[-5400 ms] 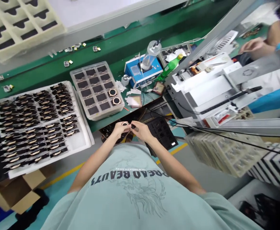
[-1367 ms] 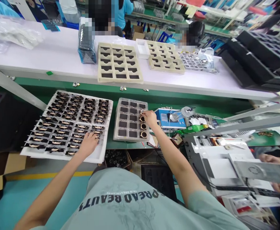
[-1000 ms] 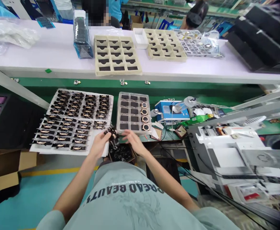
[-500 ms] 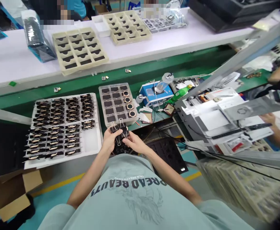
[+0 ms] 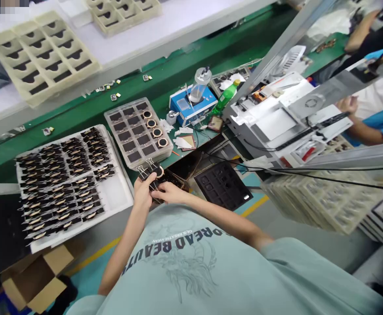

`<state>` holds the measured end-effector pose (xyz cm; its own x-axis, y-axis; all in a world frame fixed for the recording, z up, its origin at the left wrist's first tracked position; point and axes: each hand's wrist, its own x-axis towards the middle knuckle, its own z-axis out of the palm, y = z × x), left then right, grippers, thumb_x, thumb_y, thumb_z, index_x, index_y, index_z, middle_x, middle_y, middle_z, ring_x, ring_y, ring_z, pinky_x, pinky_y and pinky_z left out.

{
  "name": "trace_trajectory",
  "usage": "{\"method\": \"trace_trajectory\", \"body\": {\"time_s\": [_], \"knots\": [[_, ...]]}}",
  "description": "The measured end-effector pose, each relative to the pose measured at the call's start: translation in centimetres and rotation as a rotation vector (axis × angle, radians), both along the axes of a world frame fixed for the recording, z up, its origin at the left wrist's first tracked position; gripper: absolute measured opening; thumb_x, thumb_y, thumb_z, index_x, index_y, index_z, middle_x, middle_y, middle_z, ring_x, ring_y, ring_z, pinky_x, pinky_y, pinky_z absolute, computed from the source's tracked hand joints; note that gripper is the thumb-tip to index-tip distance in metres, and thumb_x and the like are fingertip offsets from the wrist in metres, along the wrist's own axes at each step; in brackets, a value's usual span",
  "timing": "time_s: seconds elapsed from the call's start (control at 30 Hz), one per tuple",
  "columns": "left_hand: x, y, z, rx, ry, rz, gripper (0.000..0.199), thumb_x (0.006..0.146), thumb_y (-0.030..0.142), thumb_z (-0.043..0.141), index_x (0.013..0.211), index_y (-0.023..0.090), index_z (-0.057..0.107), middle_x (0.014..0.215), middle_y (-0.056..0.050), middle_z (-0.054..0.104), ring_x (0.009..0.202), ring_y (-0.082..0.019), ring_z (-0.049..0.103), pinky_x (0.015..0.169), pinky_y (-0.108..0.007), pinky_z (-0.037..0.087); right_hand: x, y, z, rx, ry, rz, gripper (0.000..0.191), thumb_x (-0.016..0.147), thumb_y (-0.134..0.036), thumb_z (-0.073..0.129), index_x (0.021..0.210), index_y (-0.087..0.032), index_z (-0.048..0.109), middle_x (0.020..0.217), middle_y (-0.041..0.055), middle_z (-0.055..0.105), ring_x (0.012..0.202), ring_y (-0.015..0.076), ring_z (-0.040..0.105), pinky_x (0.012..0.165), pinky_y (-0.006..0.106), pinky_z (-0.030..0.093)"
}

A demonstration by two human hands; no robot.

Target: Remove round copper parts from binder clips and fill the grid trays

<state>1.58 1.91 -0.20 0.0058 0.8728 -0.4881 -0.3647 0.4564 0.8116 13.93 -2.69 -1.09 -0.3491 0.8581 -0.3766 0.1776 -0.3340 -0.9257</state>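
Note:
My left hand is closed round a round watch-like piece with a black face and gold-coloured rim. Black binder clips with wire handles grip its edge on the left-hand side. The fingers of my right hand pinch a binder clip at the near side of the same piece; the fingertips partly hide it. Just beyond my hands is a clear compartment tray, with black pads and several similar round pieces in its right column. To the left, a white foam tray holds rows of clipped pieces.
A blue machine with a clear cylinder, a green bottle and paper scraps stand behind to the right. Cream trays rest on the raised shelf. A cardboard box sits low left; a co-worker's arm is far right.
The camera view has turned, so the bench appears shifted left and upward. The round gold-rimmed piece now shows in my left hand. My right hand stays at the clips, lower beside it.

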Motion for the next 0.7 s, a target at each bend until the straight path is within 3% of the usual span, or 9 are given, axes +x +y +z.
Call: {"method": "trace_trajectory", "body": {"time_s": [0.13,0.23,0.3,0.4,0.47,0.57,0.63,0.7], "knots": [[-0.4,-0.1,-0.4,-0.051,-0.031,0.04,0.036,0.058,0.027,0.091,0.085,0.017,0.068,0.08,-0.001,0.073,0.071,-0.013,0.067,0.076,-0.029,0.054,1.0,-1.1,-1.3,-0.022,0.034,0.036,0.046,0.089,-0.056,0.061,0.064,-0.017,0.057,0.055,-0.0022,0.058,0.043,0.0097,0.05,0.046,0.023,0.039],[-1.5,0.2,-0.2,-0.014,-0.059,0.139,0.04,0.06,0.027,0.09,0.091,0.02,0.067,0.09,-0.001,0.073,0.082,-0.016,0.069,0.085,-0.035,0.057,2.3,-1.4,-4.4,-0.144,-0.012,0.03,0.042,0.085,-0.057,0.066,0.077,-0.017,0.063,0.06,-0.0004,0.063,0.047,0.012,0.055,0.048,0.024,0.044],[-2.4,0.2,-0.1,0.019,-0.017,0.193,0.044,0.06,0.027,0.09,0.097,0.021,0.065,0.094,-0.002,0.073,0.085,-0.017,0.07,0.086,-0.037,0.058,2.9,-0.9,-6.9,-0.223,-0.157,-0.024,0.039,0.078,-0.05,0.077,0.092,-0.016,0.065,0.069,0.002,0.068,0.058,0.0157,0.063,0.056,0.026,0.05],[-3.5,-0.2,-0.6,0.014,0.109,0.204,0.053,0.06,0.027,0.089,0.105,0.021,0.061,0.096,-0.003,0.07,0.084,-0.016,0.07,0.081,-0.034,0.059,3.4,0.2,-9.2,-0.188,-0.422,-0.13,0.052,0.068,-0.038,0.086,0.11,-0.016,0.065,0.102,0.0117,0.073,0.09,0.0223,0.07,0.081,0.033,0.055],[-3.8,-0.9,-1.2,-0.001,0.196,0.129,0.059,0.059,0.025,0.088,0.11,0.022,0.06,0.103,-0.004,0.068,0.086,-0.017,0.069,0.076,-0.033,0.06,3.8,0.8,-9.1,-0.159,-0.371,-0.21,0.051,0.074,-0.041,0.081,0.115,-0.015,0.065,0.116,0.0154,0.07,0.102,0.0232,0.068,0.089,0.034,0.054],[-3.1,-1.8,-1.6,-0.008,0.275,-0.092,0.062,0.055,0.021,0.089,0.111,0.02,0.062,0.112,-0.007,0.065,0.088,-0.02,0.068,0.069,-0.032,0.061,4.3,1.4,-6.7,-0.183,0.103,-0.282,0.05,0.087,-0.053,0.065,0.124,-0.019,0.063,0.12,0.0122,0.07,0.099,0.0195,0.069,0.082,0.031,0.057],[-2.2,-2.0,-1.6,0.0,0.286,-0.219,0.063,0.052,0.018,0.089,0.109,0.019,0.063,0.114,-0.009,0.065,0.09,-0.022,0.067,0.067,-0.034,0.061,4.2,1.9,-4.7,-0.143,0.325,-0.303,0.05,0.084,-0.057,0.067,0.12,-0.022,0.066,0.114,0.0076,0.072,0.094,0.0175,0.069,0.079,0.029,0.057],[-1.3,-2.1,-1.5,0.018,0.281,-0.286,0.064,0.051,0.017,0.089,0.11,0.019,0.064,0.113,-0.009,0.065,0.092,-0.024,0.066,0.066,-0.036,0.062,3.8,2.3,-3.2,-0.055,0.346,-0.353,0.045,0.077,-0.056,0.075,0.105,-0.02,0.072,0.099,0.0046,0.075,0.087,0.0168,0.068,0.079,0.028,0.055]]}}
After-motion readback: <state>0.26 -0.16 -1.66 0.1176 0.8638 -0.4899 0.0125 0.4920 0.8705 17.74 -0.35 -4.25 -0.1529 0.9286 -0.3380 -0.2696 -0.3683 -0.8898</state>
